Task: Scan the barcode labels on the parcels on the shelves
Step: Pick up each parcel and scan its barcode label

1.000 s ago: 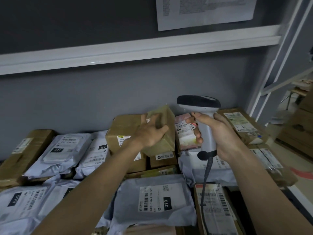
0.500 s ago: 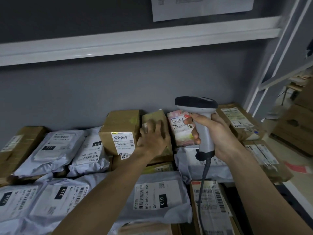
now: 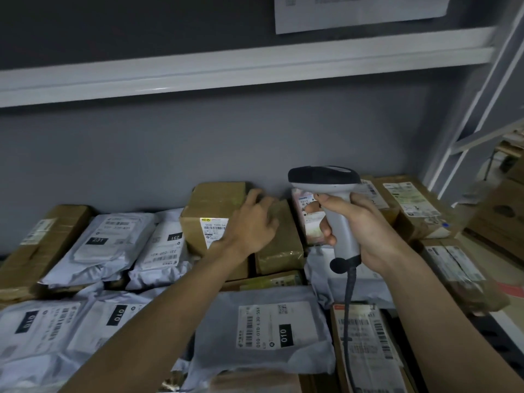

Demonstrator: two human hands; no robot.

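Left hand (image 3: 251,222) now lying fingers spread across small taped box (image 3: 279,239) and taller cardboard box (image 3: 217,205); half a second back we were laying small box down, a second back holding it tilted up. We are judging that parcel handled, next label due. Right hand (image 3: 365,225) gripping corded scanner (image 3: 326,194), head pointing left, above pink-printed packet (image 3: 307,219). Parcels filling shelf: crinkled grey poly mailers (image 3: 263,330), glossy taped brown cartons, flat white labels (image 3: 214,229) facing up.
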